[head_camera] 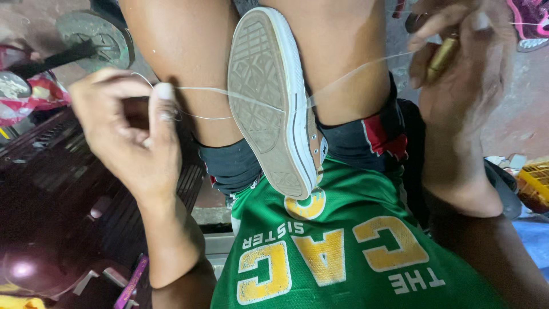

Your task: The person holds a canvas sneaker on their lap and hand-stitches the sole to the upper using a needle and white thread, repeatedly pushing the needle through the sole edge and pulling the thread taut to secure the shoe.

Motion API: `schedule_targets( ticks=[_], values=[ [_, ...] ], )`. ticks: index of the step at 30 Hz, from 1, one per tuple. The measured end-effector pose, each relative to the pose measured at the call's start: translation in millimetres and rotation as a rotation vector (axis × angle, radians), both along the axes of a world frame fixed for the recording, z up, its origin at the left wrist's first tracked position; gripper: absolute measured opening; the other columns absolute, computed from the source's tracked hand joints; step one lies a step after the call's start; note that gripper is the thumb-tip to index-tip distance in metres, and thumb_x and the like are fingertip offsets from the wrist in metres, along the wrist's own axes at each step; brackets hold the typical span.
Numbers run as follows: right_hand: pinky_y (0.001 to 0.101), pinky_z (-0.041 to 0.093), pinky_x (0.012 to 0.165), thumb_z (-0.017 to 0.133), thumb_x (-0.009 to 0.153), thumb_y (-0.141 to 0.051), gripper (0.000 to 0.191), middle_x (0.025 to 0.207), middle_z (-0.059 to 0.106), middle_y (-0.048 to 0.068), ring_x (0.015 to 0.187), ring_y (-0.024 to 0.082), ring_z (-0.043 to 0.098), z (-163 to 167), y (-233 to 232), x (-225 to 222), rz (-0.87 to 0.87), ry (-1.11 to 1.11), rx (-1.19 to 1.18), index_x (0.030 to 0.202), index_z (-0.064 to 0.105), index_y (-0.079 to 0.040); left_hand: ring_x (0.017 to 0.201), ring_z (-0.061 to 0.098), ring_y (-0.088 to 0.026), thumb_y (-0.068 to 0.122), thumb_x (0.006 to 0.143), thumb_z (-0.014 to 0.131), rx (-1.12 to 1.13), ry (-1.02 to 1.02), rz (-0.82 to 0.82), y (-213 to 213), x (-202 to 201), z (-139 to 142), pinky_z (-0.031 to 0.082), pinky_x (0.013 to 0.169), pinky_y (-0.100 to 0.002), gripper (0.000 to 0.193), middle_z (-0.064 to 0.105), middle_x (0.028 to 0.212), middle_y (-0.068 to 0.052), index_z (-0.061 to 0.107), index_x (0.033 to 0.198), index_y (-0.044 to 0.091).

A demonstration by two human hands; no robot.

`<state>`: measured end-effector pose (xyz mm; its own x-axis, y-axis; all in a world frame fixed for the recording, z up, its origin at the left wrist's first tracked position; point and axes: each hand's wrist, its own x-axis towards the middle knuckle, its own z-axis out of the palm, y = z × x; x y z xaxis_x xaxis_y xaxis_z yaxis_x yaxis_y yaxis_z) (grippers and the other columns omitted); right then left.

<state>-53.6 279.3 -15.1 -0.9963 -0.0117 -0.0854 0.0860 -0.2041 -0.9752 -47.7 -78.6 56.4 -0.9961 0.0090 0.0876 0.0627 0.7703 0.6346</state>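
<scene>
A canvas sneaker (273,97) with a worn white rubber sole is clamped sole-up between my knees. A thin pale thread (229,94) runs across the sole from one hand to the other. My left hand (128,134) pinches the thread's left end between thumb and fingers, beside my left knee. My right hand (466,63) at the upper right is closed around a brass-coloured tool handle (443,57) and pulls the thread's other end taut. My green jersey (343,246) with yellow lettering fills the bottom centre.
A dark slatted bench or crate (68,189) lies at the left. A round metal weight plate (94,37) rests at the top left beside red-and-white items (34,91). A pink shoe (532,23) sits at the top right, a yellow basket (537,183) at the right edge.
</scene>
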Motion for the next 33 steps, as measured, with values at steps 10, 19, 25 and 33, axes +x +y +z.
schedule_targets(
  ticks=[10,19,25,33],
  values=[
    [0.0316,0.061,0.084,0.069,0.100,0.001,0.028,0.098,0.076,0.010,0.086,0.015,0.074,41,-43,27,0.387,0.184,0.540,0.127,0.071,-0.004,0.130,0.058,-0.030,0.026,0.085,0.097,0.140,-0.101,-0.187,72,20,1,0.054,0.106,-0.036,0.066,0.048,0.137,-0.017,0.060,0.135,0.005],
    [0.0299,0.058,0.070,0.072,0.094,0.002,0.030,0.099,0.076,0.013,0.077,0.017,0.072,48,-52,17,0.411,0.183,0.598,0.123,0.074,-0.005,0.135,0.055,-0.030,0.018,0.084,0.098,0.252,-0.114,-0.214,71,18,-14,0.050,0.115,-0.038,0.066,0.047,0.141,-0.015,0.061,0.136,0.005],
    [0.0305,0.060,0.073,0.069,0.094,0.004,0.031,0.105,0.076,0.014,0.083,0.019,0.074,55,-55,16,0.426,0.191,0.630,0.123,0.073,-0.004,0.137,0.054,-0.030,0.016,0.084,0.098,0.274,-0.112,-0.213,67,18,-18,0.050,0.116,-0.038,0.066,0.046,0.142,-0.015,0.061,0.137,0.006],
    [0.0300,0.057,0.064,0.069,0.091,0.003,0.037,0.102,0.075,0.012,0.072,0.017,0.069,67,-56,14,0.475,0.259,0.838,0.126,0.073,-0.007,0.134,0.057,-0.029,0.016,0.085,0.097,0.284,-0.110,-0.239,64,10,-13,0.052,0.113,-0.036,0.065,0.047,0.142,-0.014,0.060,0.138,0.007]
  ],
)
